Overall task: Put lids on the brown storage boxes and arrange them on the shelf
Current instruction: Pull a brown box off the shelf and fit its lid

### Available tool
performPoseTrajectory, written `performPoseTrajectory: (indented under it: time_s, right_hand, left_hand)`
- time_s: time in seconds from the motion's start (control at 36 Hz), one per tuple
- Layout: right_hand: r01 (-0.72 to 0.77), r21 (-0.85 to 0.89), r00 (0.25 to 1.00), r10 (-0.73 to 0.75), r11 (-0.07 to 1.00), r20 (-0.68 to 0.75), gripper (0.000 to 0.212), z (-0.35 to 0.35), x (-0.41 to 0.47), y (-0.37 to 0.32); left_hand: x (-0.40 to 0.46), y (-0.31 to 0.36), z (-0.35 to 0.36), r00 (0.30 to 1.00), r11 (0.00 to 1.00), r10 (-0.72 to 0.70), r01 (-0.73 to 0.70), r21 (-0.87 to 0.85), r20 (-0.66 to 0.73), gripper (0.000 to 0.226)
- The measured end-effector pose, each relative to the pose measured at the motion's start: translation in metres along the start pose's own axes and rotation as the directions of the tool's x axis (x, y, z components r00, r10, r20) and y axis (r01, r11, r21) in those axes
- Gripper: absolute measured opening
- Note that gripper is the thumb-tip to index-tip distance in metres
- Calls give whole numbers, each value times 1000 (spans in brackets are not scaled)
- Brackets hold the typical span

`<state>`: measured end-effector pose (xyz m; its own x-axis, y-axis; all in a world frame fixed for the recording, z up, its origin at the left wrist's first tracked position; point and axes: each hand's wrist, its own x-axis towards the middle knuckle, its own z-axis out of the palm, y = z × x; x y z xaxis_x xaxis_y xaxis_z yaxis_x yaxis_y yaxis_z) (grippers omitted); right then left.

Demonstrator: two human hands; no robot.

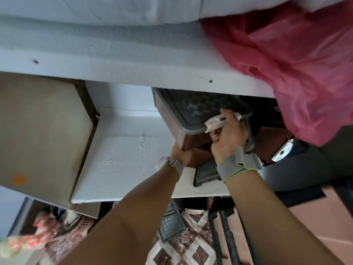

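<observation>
Hands (227, 136) (179, 153) grip glossy brown box (170, 119), grey woven-pattern lid (206, 109).

Soft, even daylight was cast over the scene, and the recess under the pale painted concrete shelf (122, 73) was left shadowed. Edges were bent by wide-angle distortion, and slight blur was seen throughout.

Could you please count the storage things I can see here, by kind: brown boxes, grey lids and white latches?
Brown boxes: 2 (one in the grip of both hands, one to its right)
Grey lids: 3 (on the held box, lying under the right wrist, on the floor)
White latches: 2 ()
Total: 7
</observation>
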<state>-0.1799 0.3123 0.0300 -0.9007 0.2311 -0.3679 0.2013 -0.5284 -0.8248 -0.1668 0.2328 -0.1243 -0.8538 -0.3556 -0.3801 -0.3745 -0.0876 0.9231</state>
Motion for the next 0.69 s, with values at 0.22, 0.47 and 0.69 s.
performPoseTrajectory:
  time_s: [0.22,0.47,0.69]
  right_hand:
    - [-76,73,996,72,994,57,20,25,-19,30]
    - [-257,-1,953,254,966,163,25,71,-63,118]
    - [-346,-1,934,345,938,90,42,82,-80,196]
  left_hand:
    - [-9,-19,-87,1000,998,-19,18,53,14,46]
    - [-38,-34,-234,900,987,-66,-6,-163,-431,24]
    - [-57,-17,-289,910,966,-84,-25,-256,-405,41]
